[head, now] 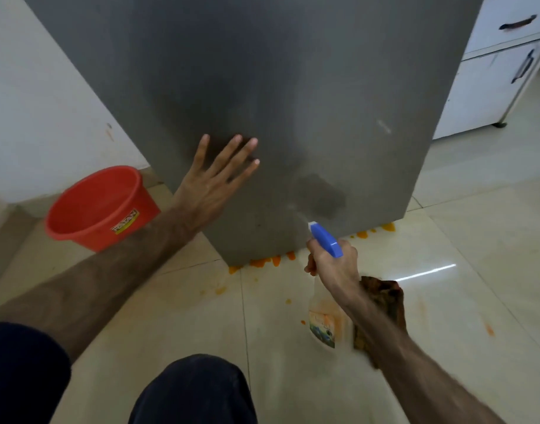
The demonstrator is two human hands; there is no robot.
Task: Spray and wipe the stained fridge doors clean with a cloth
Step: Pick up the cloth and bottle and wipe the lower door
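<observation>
The grey fridge door (278, 102) ends just above a glossy tiled floor (446, 301), orange splatter (262, 262) along its lower edge; a red bucket (103, 206) stands left, white cabinets (492, 87) right. The left hand (215, 175) presses flat, fingers spread, on the door. The right hand (333, 264) grips a blue-nozzled spray bottle (323, 319) aimed at a dark wet patch, beside a brown cloth (385, 304).

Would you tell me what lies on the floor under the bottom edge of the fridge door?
Orange splatter lines the floor tiles along the fridge door bottom edge. How far it runs beneath cannot be seen; the door covers it.
</observation>
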